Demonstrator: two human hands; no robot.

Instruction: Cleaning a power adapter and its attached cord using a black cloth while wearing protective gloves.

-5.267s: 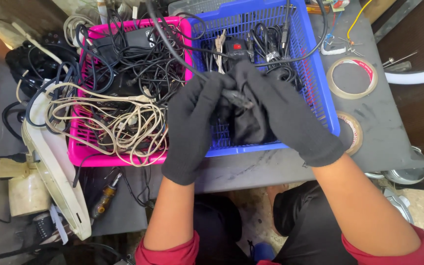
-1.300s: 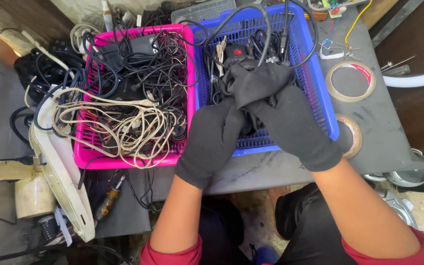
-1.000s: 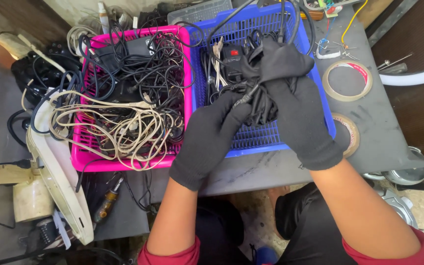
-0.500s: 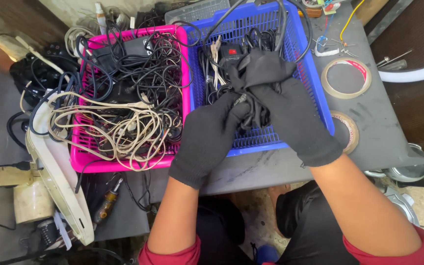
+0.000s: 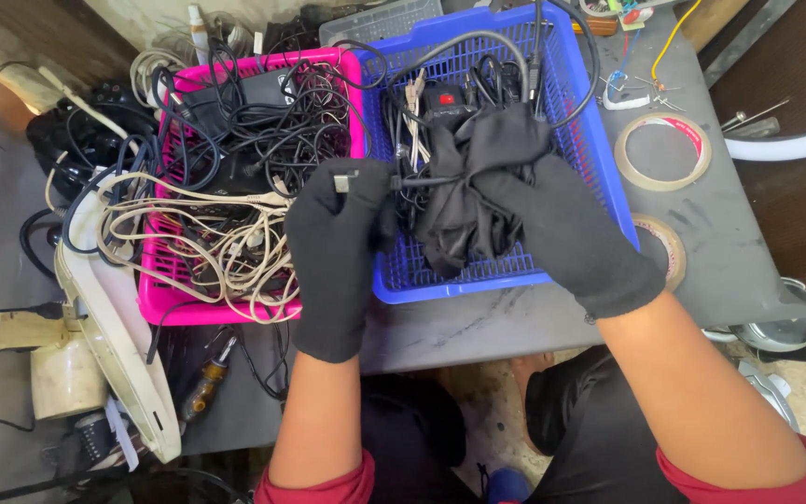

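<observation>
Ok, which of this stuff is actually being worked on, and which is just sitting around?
In hand:
left hand pinching black cable's plug
right hand holding black cloth
blue basket

Lying about:
pink basket
tape rolls
screwdriver

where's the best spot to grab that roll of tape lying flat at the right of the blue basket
Grip the tape roll across its ring wall, one finger inside the open centre and the thumb on the outer rim. Come from above and the right: it lies flat on the grey table with bare surface there, while the blue basket crowds its left edge.
</observation>
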